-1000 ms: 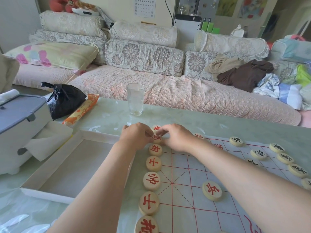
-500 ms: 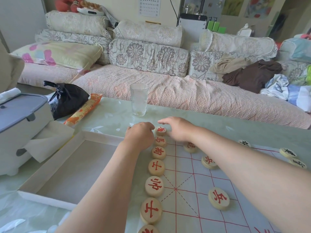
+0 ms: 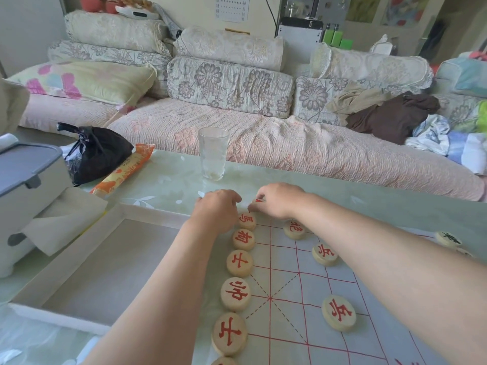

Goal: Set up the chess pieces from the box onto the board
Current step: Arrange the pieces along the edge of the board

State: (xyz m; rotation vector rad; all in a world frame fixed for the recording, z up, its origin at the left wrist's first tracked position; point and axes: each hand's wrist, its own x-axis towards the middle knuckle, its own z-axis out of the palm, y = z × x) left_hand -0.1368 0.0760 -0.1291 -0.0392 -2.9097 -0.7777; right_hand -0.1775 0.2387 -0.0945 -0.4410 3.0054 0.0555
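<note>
A pale cloth board [image 3: 284, 262] with red grid lines lies on the table. Along its left edge runs a column of round wooden pieces with red characters [image 3: 239, 262]. More red pieces [image 3: 338, 312] stand inside the grid. A black-marked piece [image 3: 448, 238] sits at the far right. My right hand [image 3: 276, 201] pinches the corner red piece [image 3: 258, 201] at the top of the column. My left hand [image 3: 217, 209] rests curled beside it, touching the second piece [image 3: 247, 221]. The shallow white box [image 3: 79, 270] lies empty to the left.
A clear drinking glass [image 3: 213, 153] stands just beyond my hands. A black bag [image 3: 97, 154] and an orange packet [image 3: 123, 171] lie at the back left. A grey-lidded container [image 3: 23, 185] with tissue sits at the left. A sofa with cushions runs behind the table.
My right hand has drawn back from reaching over the top piece and now pinches it. The view shifted slightly; my left hand stays by the column.
</note>
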